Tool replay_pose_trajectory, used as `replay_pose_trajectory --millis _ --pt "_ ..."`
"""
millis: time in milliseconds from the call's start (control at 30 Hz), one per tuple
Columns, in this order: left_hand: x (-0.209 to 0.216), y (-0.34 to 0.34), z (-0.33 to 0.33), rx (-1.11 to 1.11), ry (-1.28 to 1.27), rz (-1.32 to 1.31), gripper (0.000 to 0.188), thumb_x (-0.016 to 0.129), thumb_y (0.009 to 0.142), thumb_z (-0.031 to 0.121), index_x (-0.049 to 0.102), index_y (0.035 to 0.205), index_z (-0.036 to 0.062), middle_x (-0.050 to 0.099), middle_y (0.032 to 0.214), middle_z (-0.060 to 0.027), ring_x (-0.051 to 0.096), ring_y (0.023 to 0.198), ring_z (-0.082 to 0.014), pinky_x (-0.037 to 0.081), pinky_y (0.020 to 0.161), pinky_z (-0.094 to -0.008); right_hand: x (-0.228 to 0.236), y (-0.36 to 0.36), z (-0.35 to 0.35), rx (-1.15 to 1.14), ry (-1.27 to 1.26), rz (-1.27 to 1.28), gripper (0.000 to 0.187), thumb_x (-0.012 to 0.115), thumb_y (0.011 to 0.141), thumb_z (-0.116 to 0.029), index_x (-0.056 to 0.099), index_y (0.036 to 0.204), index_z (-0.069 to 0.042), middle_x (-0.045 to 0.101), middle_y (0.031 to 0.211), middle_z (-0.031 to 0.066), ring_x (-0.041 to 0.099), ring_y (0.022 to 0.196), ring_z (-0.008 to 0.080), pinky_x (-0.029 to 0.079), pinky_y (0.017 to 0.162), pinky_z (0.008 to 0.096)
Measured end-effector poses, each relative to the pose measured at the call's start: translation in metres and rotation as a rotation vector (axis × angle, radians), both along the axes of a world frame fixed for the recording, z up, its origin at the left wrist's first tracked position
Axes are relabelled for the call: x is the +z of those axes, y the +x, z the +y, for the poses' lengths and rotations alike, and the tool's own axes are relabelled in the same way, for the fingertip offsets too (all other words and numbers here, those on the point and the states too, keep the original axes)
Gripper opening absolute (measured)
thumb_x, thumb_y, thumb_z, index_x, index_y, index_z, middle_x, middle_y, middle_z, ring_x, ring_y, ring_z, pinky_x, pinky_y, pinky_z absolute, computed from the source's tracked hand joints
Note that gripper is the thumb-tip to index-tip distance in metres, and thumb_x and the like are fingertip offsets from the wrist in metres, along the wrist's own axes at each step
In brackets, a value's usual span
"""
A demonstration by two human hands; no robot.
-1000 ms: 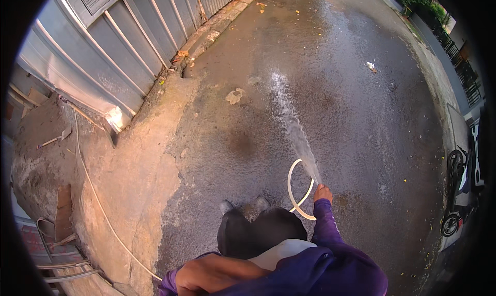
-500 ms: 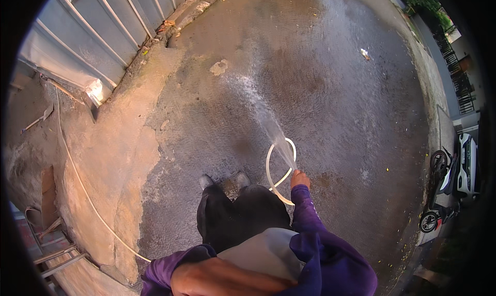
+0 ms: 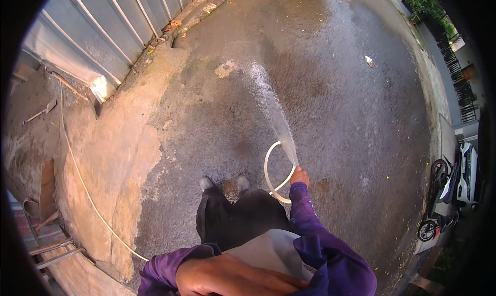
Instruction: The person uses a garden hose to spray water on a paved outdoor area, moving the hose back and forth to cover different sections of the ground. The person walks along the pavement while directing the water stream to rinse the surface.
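Note:
My right hand (image 3: 299,176) is closed around the end of a cream garden hose (image 3: 266,168), which hangs in a loop just left of the wrist. A spreading jet of water (image 3: 275,110) shoots from it, forward and slightly left, onto the wet pavement (image 3: 351,120). My left hand (image 3: 232,273) lies across the front of my body at the lower edge, its fingers stretched toward the right and partly cut off by the frame. I see nothing held in it.
More pale hose (image 3: 85,190) runs over the tan concrete at left. A corrugated metal fence (image 3: 111,24) stands at far left, with boards (image 3: 47,190) nearer. A parked motorcycle (image 3: 445,192) is at the right edge. White litter (image 3: 369,61) lies far right.
The jet has swung a little to the right and lands nearer the middle. The hose loop has narrowed beside my right hand. My left hand stays against my body.

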State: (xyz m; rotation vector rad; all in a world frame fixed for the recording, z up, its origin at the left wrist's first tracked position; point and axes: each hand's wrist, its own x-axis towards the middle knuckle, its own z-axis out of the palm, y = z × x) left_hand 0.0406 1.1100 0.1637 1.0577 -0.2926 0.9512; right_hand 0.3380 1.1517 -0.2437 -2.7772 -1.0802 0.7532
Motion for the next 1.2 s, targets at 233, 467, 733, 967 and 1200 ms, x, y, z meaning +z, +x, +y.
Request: replay_pose_trajectory --millis 233,467,733,967,1200 --pt "0.0 0.002 0.003 0.007 0.018 -0.03 0.076 0.056 0.098 0.052 0.054 0.124 -0.0197 0.054 0.124 -0.0423 0.056 0.115 -0.0551 0.042 0.1 -0.0611 -0.004 0.009 -0.002 0.077 0.011 -0.012 0.046 0.037 0.098 -0.034 0.07 0.1 -0.001 0.069 0.104 0.0275 0.065 0.1 0.049 0.051 0.092 0.0546" --pt "-0.017 0.008 -0.002 0.031 0.107 -0.099 0.082 0.058 0.096 0.054 0.053 0.125 -0.0224 0.053 0.125 -0.0448 0.054 0.119 -0.0573 0.039 0.103 -0.0635 -0.018 0.008 0.004 0.072 0.009 -0.053 0.048 0.037 0.098 -0.036 0.072 0.098 -0.003 0.07 0.101 0.0266 0.066 0.1 0.0479 0.052 0.09 0.0541" --pt "-0.004 0.002 0.005 0.049 0.134 -0.009 0.081 0.058 0.096 0.054 0.054 0.124 -0.0218 0.054 0.124 -0.0438 0.055 0.12 -0.0553 0.039 0.104 -0.0626 -0.012 -0.008 0.008 0.122 -0.002 -0.045 0.049 0.037 0.098 -0.035 0.073 0.099 -0.003 0.07 0.102 0.0252 0.067 0.098 0.0467 0.052 0.09 0.0534" --pt "0.015 -0.008 0.015 0.058 0.239 0.113 0.08 0.057 0.096 0.053 0.055 0.123 -0.0215 0.055 0.123 -0.043 0.056 0.12 -0.0536 0.039 0.105 -0.0616 -0.014 -0.012 0.018 0.117 0.034 -0.014 0.049 0.037 0.098 -0.035 0.072 0.1 -0.001 0.071 0.101 0.0248 0.067 0.097 0.047 0.052 0.09 0.0535" --pt "-0.039 -0.017 0.057 0.133 0.086 0.34 0.043 0.045 0.102 0.033 0.069 0.097 -0.0029 0.07 0.093 -0.0146 0.068 0.094 -0.027 0.045 0.1 -0.0442 -0.03 -0.036 0.049 0.242 0.011 0.067 0.044 0.039 0.099 -0.035 0.069 0.112 -0.005 0.068 0.111 0.0257 0.066 0.105 0.0449 0.051 0.094 0.0526"
